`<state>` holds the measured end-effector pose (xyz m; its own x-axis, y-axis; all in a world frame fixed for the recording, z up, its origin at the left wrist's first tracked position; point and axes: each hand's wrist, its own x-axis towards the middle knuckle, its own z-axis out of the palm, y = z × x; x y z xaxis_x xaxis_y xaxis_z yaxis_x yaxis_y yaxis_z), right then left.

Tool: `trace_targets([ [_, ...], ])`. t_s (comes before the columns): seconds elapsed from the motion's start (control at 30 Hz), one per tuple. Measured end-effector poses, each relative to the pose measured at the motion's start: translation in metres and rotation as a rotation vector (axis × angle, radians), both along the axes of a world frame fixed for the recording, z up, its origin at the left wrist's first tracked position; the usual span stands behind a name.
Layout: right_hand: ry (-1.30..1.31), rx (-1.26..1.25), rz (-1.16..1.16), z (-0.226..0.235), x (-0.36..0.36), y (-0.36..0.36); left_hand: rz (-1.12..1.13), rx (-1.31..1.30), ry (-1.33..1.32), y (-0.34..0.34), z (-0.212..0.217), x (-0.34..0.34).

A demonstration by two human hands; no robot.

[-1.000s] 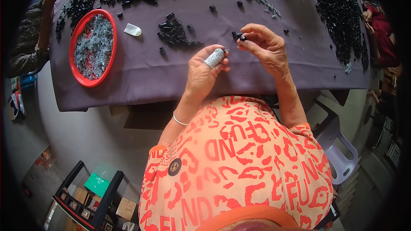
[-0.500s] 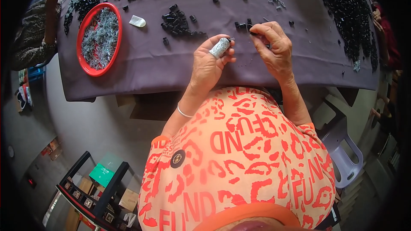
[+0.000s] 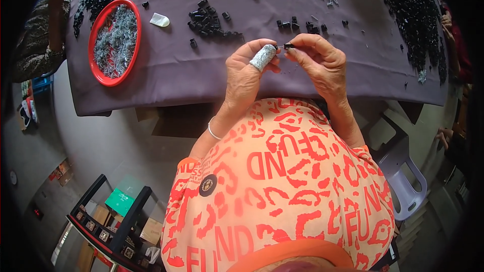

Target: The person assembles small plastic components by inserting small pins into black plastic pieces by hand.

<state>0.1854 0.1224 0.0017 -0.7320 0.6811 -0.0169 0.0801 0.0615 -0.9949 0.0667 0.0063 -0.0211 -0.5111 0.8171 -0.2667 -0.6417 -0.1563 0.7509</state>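
Over the near edge of the purple-clothed tabletop, a red tray of grey wire bits sits by the left corner (black pieces heaped along the far edge). Left hand, fingertip wrapped, and right hand pinch one small black piece between closed fingertips, nothing blocking them.

orange patterned shirt, wrist bangle, grey thumb wrap
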Motion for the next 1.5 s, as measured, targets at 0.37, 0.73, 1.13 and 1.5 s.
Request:
trace_targets([
  [0.37, -0.021, 0.144, 0.081, -0.001, -0.002, -0.002, -0.003, -0.069, 0.191, -0.004, 0.004, 0.000],
  [0.73, -0.041, 0.130, 0.051, -0.007, -0.002, -0.001, 0.024, -0.115, 0.259, -0.005, 0.002, 0.004],
  [1.13, -0.064, 0.390, -0.022, -0.013, -0.004, -0.004, 0.098, -0.150, 0.295, 0.006, -0.011, 0.016],
  [1.5, -0.268, 0.927, 0.272, -0.020, -0.018, 0.006, -0.199, -0.371, 0.693, 0.003, -0.006, -0.007],
])
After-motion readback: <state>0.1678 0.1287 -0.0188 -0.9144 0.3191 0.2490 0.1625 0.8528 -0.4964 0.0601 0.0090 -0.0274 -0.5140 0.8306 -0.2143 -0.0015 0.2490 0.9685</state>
